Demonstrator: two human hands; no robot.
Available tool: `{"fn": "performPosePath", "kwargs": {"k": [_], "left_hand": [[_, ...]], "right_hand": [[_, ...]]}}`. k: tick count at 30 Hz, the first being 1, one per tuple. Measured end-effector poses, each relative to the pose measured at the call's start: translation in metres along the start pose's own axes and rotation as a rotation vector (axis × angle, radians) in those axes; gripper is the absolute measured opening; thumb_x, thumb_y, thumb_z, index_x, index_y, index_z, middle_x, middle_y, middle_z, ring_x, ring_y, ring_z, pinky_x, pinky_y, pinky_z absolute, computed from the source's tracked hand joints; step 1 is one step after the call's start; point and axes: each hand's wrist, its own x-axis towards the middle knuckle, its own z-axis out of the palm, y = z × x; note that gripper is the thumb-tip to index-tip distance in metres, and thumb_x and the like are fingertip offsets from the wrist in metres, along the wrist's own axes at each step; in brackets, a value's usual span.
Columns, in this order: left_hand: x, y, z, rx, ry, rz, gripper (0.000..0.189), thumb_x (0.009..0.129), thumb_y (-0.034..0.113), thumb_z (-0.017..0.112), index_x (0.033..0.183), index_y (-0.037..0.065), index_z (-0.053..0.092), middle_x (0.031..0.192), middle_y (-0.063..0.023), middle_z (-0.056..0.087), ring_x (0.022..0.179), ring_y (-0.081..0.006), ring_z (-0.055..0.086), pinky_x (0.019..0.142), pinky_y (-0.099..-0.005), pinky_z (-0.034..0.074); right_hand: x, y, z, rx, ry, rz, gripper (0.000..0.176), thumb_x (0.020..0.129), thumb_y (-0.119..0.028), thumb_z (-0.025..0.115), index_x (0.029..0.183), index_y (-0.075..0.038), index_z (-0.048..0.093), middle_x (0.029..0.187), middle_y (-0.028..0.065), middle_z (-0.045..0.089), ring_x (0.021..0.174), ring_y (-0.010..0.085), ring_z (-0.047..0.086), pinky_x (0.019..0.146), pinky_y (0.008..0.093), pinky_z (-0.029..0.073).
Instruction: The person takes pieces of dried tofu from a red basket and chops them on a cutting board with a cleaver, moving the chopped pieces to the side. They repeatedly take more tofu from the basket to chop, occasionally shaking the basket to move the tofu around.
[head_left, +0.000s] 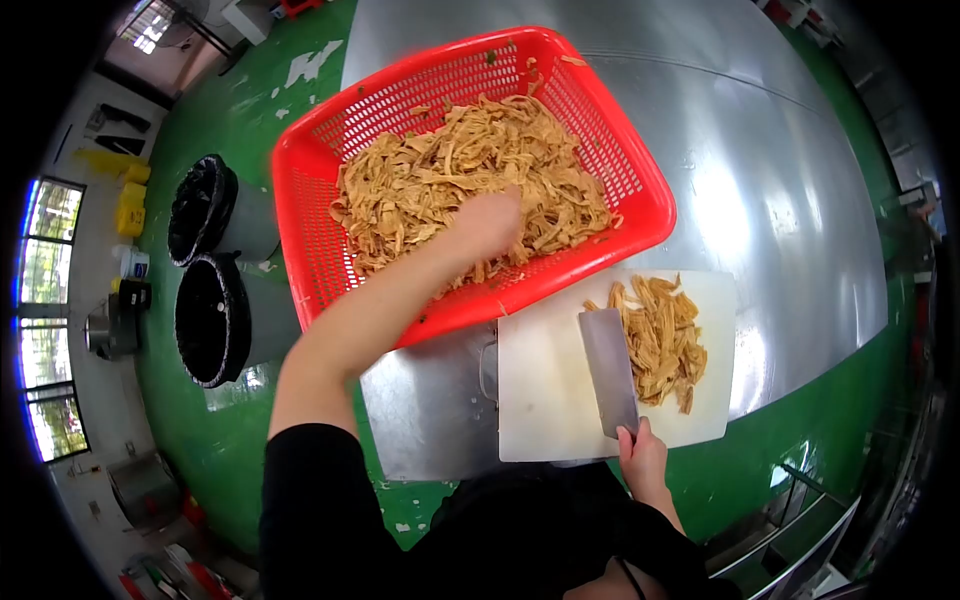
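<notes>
My left hand (490, 222) reaches into a heap of yellow-brown, shredded food strips (440, 165) in a red perforated plastic basket (652, 205). Its fingers are hidden among the strips and behind the back of the hand, so their grip does not show. My right hand (643, 457) is closed around the handle of a cleaver (608, 365), which is mostly covered by the fingers. The broad blade lies over a white cutting board (545, 400), along the left side of a smaller pile of the same strips (662, 345).
Basket and board rest on a shiny metal table (760, 200). A metal handle (487, 372) shows at the board's left edge. Left of the table, two grey bins with black liners (213, 320) stand on the green floor (240, 450). A metal railing (810, 520) is at lower right.
</notes>
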Motion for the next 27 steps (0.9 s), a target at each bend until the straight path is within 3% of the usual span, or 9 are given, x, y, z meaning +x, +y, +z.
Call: {"fn": "performPosePath", "kwargs": {"k": [6,9,12,14,17,20,23,24,27], "left_hand": [[-0.005,0.017,0.013,0.192,-0.062,0.121,0.024,0.077,0.023,0.058,0.08,0.0,0.064,0.079,-0.0173,0.066,0.077,-0.0318,0.065,0.067,-0.0406,0.051],[-0.01,0.009,-0.014,-0.032,-0.01,0.049,0.019,0.072,0.018,0.06,0.077,0.0,0.064,0.074,-0.0155,0.065,0.072,-0.0279,0.065,0.064,-0.0388,0.052],[-0.009,-0.032,-0.047,-0.502,-0.121,-0.168,0.028,0.08,0.024,0.056,0.093,-0.001,0.058,0.076,-0.0163,0.065,0.067,-0.0273,0.063,0.064,-0.038,0.051],[-0.004,-0.049,-0.066,-0.45,-0.084,-0.328,0.04,0.083,0.028,0.052,0.108,-0.003,0.053,0.092,-0.0204,0.065,0.086,-0.0305,0.065,0.074,-0.0414,0.051],[0.044,-0.099,-0.035,-0.196,0.321,-0.294,0.044,0.082,0.03,0.055,0.111,-0.003,0.051,0.098,-0.0207,0.065,0.092,-0.0288,0.064,0.075,-0.041,0.051],[0.066,-0.08,-0.037,-0.19,0.388,-0.335,0.044,0.083,0.029,0.056,0.114,-0.002,0.053,0.103,-0.0204,0.064,0.098,-0.029,0.063,0.08,-0.0411,0.05],[0.064,-0.052,-0.053,0.039,0.026,-0.409,0.042,0.083,0.029,0.055,0.113,0.0,0.057,0.105,-0.0179,0.064,0.098,-0.0309,0.062,0.083,-0.0409,0.05],[0.077,-0.061,-0.042,-0.066,0.09,-0.492,0.042,0.084,0.035,0.058,0.11,0.002,0.061,0.105,-0.0196,0.064,0.099,-0.0283,0.063,0.08,-0.041,0.051],[0.051,-0.058,-0.043,-0.34,0.37,-0.245,0.039,0.086,0.031,0.059,0.112,0.001,0.06,0.101,-0.0156,0.065,0.09,-0.0247,0.065,0.074,-0.0371,0.051]], "right_hand": [[0.002,0.006,-0.001,0.036,-0.015,-0.025,0.027,0.09,-0.025,0.054,0.093,0.001,0.05,0.062,0.0227,0.059,0.058,0.0427,0.058,0.053,0.0499,0.045],[0.004,0.008,-0.001,0.057,-0.023,-0.022,0.026,0.089,-0.025,0.056,0.092,0.0,0.05,0.064,0.0229,0.059,0.06,0.0432,0.058,0.054,0.0498,0.045],[0.006,0.008,-0.003,0.076,-0.045,0.014,0.026,0.088,-0.025,0.058,0.091,0.0,0.051,0.067,0.023,0.06,0.064,0.0439,0.058,0.055,0.0497,0.045],[0.005,0.009,-0.002,0.077,-0.043,0.007,0.027,0.088,-0.025,0.058,0.092,0.0,0.051,0.067,0.0227,0.06,0.063,0.0436,0.058,0.055,0.0497,0.045],[0.007,0.006,-0.006,0.065,-0.02,-0.063,0.025,0.09,-0.025,0.055,0.091,0.0,0.049,0.062,0.021,0.059,0.058,0.0417,0.058,0.052,0.0493,0.045],[0.007,0.004,-0.007,0.018,-0.032,-0.053,0.026,0.089,-0.025,0.055,0.09,-0.001,0.049,0.062,0.0207,0.06,0.057,0.0409,0.058,0.052,0.0488,0.046],[0.007,0.005,-0.005,0.035,-0.04,-0.039,0.027,0.089,-0.026,0.055,0.094,0.0,0.05,0.062,0.0206,0.06,0.057,0.0408,0.059,0.052,0.0486,0.046],[0.007,0.006,-0.005,0.028,-0.017,-0.057,0.028,0.089,-0.026,0.055,0.095,0.0,0.051,0.062,0.0208,0.06,0.057,0.0409,0.059,0.052,0.0485,0.046],[0.005,0.019,0.003,0.081,-0.005,-0.076,0.032,0.09,-0.026,0.055,0.101,0.003,0.051,0.063,0.0222,0.06,0.058,0.0418,0.058,0.052,0.0486,0.046]]}}
